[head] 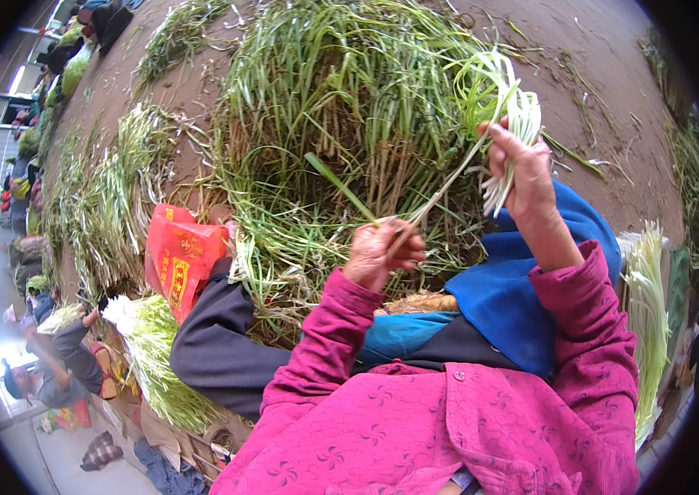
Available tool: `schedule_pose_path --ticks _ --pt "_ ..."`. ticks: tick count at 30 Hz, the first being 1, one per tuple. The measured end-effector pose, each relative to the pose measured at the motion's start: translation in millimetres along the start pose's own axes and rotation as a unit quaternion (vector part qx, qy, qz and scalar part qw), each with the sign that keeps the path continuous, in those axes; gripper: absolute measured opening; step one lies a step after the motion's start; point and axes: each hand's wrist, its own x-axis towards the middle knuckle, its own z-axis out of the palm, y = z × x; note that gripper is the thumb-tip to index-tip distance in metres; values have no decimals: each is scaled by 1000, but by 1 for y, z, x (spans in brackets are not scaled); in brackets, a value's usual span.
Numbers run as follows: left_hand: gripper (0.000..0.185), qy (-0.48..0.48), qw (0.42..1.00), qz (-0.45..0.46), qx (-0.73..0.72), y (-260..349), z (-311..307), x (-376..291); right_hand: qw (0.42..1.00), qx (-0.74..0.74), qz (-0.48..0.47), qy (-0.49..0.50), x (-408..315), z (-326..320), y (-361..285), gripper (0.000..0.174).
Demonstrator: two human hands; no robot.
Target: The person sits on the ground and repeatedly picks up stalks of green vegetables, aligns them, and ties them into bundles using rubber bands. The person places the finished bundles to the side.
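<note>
My right hand (526,164) is closed around a bundle of peeled white-and-green stalks (520,111), its leafy ends flopping over the top. One long thin stalk (448,180) stretches between both hands, pinched by the fingers of my left hand (380,250). A green leaf (340,187) sticks up and to the left from my left hand. Beyond the hands lies a big heap of unpeeled leafy green stalks (337,80) with brownish lower ends, and loose leaves are scattered between it and my lap.
A red printed bag (179,260) lies over my left knee. Bundled pale stalks stand at the left (161,365) and at the right (646,328). More unpeeled stalks (108,204) lie on the brown floor. Another person (55,371) sits at the far left. Blue cloth (510,291) covers my right leg.
</note>
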Motion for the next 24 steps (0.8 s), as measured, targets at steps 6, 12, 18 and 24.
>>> schedule_pose_path --ticks 6,12,18,24 --pt "23 197 905 -15 377 -16 -127 -4 995 73 -59 40 15 -23 -29 13" --pt "59 218 659 -9 720 -4 -124 -9 1000 -8 4 -1 14 -18 -11 12" --pt "59 -175 972 77 137 15 8 -1 987 22 146 -56 10 -9 13 17" --pt "14 -168 982 12 89 9 38 -13 986 -60 142 -67 1 0 26 15"
